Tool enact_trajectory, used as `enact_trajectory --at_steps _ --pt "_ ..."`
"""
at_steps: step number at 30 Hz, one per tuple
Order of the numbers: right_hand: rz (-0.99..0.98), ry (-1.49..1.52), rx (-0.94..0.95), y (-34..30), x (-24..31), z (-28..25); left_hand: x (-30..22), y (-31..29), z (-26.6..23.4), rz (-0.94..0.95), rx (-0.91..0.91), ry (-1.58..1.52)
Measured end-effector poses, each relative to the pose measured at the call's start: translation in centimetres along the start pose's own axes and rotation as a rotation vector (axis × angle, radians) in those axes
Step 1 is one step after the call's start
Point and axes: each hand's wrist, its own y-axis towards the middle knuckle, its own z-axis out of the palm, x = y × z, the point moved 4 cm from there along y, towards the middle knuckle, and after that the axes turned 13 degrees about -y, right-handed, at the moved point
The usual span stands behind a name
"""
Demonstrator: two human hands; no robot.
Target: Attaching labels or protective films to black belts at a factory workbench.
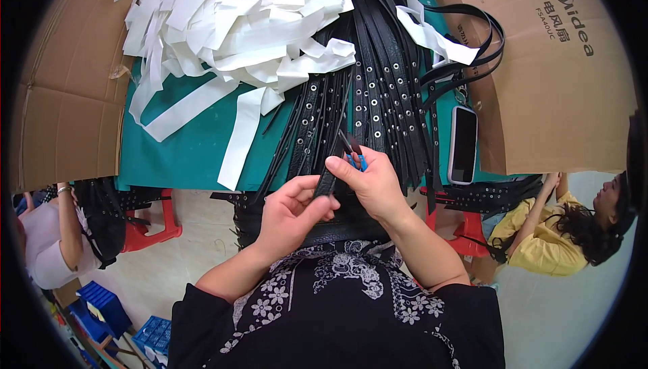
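Green worktop [182,160] carries piled white strips [236,18] and black eyelet straps [378,92], between cardboard boxes left [74,85] and right [553,85]; box contents not visible. Blue crate [152,335] lower left, pale stuff in it, can't tell what. Left hand [290,214] pinches a black strap [325,183], held at the worktop's near edge; right hand [371,183] grips blue-handled snips [358,161], blades beside strap's upper part.

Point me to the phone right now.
In the head view, the phone lies on the right side of the green table, between the black eyelet straps and the cardboard box.
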Motion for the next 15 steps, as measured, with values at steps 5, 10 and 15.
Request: enact_trajectory --at_steps 5,10,15 --pt "-0.569 -0.969 -0.387 -2.0 3.5 -1.6 -0.2 0.2 -0.6 -0.066 -0.061 -0.147" --pt "-0.727 -1.249 -0.313 -3.7 4.5 -2.1 -0.1 0.2 -0.4 -0.088 -0.020 -0.148" --pt "-0.804 -1.290 -0.244 -3.2 5.1 -2.1 -0.3 0.3 -0.2 -0.089 -0.005 -0.111"
